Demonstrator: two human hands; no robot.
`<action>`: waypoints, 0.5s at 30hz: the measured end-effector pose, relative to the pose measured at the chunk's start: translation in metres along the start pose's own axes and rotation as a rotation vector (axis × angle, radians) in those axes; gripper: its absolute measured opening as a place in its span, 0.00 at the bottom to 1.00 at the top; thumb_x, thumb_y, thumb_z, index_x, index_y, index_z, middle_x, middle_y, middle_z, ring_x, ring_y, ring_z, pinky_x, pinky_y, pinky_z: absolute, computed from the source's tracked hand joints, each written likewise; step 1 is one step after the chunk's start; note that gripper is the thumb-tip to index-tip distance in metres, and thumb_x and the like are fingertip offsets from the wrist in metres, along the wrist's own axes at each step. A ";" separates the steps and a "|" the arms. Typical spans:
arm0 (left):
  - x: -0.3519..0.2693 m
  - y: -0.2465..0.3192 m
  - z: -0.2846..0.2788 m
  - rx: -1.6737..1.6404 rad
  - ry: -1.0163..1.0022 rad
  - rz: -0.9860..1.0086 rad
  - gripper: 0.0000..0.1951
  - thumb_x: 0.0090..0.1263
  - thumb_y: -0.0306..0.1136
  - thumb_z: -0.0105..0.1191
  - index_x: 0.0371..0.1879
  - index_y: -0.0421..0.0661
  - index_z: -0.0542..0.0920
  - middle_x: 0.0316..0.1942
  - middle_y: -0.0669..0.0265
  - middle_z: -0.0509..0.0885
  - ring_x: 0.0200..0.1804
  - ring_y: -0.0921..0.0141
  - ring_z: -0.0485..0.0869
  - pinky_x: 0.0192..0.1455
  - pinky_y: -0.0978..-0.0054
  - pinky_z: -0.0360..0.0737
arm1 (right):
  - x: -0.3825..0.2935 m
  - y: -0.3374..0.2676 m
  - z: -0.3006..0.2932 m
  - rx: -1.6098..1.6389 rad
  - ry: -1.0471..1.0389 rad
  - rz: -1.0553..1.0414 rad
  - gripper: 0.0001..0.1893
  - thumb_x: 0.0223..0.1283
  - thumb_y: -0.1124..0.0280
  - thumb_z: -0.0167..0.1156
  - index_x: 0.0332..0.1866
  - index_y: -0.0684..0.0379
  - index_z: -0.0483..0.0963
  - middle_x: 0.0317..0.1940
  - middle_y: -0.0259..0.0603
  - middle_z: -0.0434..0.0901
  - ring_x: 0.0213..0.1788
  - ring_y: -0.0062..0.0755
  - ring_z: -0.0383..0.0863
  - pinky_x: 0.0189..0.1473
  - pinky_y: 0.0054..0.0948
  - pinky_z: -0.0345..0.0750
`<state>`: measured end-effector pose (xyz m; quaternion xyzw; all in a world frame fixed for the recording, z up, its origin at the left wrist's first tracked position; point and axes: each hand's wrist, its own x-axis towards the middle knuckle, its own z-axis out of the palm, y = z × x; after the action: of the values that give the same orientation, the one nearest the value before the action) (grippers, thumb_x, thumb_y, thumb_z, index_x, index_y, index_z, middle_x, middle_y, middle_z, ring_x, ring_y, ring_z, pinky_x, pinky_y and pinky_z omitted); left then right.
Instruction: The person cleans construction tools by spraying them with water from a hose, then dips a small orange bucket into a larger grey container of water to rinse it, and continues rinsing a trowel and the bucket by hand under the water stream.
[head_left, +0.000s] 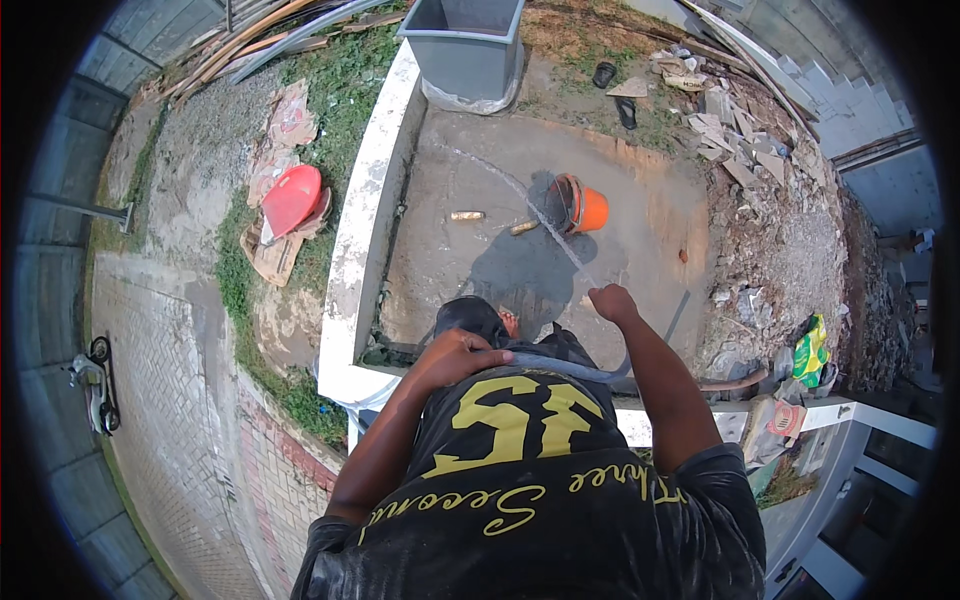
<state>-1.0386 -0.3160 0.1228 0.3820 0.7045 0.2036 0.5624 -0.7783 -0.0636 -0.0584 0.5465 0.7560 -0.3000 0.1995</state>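
Note:
A translucent grey hose (574, 369) crosses my lap and bends up towards the right. My right hand (615, 304) grips its end, and a jet of water (517, 184) leaves the fist towards the far left. My left hand (463, 358) lies at my left thigh, fingers curled and thumb on the hose; its fingertips are partly hidden. Beyond my feet, an orange bucket (592, 208) lies tipped on its side on the wet grey concrete floor (457, 262). Two short light-brown pieces, one on the left (467, 215) and one by the bucket's mouth (524, 226), lie on the floor.
A low white wall (360, 247) borders the floor on the left. At the far end stands a large grey tub (465, 67). Dark sandals (626, 112) lie beyond the slab. Broken tile rubble (731, 139) covers the right side. A red basin (291, 201) sits outside the wall.

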 end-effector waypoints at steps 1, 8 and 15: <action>0.000 -0.001 0.000 0.021 0.009 -0.002 0.27 0.63 0.59 0.67 0.35 0.41 0.91 0.32 0.57 0.90 0.37 0.65 0.88 0.45 0.70 0.81 | -0.002 0.000 0.000 -0.027 -0.028 -0.009 0.28 0.68 0.50 0.47 0.47 0.68 0.82 0.50 0.66 0.82 0.56 0.64 0.81 0.62 0.52 0.76; 0.002 -0.001 0.001 0.006 -0.025 -0.004 0.26 0.64 0.57 0.67 0.37 0.40 0.91 0.34 0.57 0.90 0.38 0.67 0.88 0.45 0.71 0.82 | -0.004 0.007 0.009 -0.042 -0.159 0.016 0.29 0.68 0.50 0.48 0.50 0.69 0.81 0.53 0.65 0.82 0.58 0.62 0.81 0.62 0.50 0.76; 0.004 -0.002 0.002 0.005 -0.033 0.019 0.26 0.64 0.58 0.67 0.36 0.41 0.91 0.33 0.58 0.90 0.37 0.67 0.88 0.44 0.71 0.82 | -0.008 0.018 0.020 0.183 -0.092 0.188 0.32 0.64 0.48 0.52 0.51 0.72 0.80 0.51 0.66 0.82 0.55 0.61 0.84 0.58 0.50 0.80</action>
<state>-1.0378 -0.3147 0.1182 0.3933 0.6919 0.2008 0.5712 -0.7593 -0.0789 -0.0724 0.6164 0.6610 -0.3725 0.2103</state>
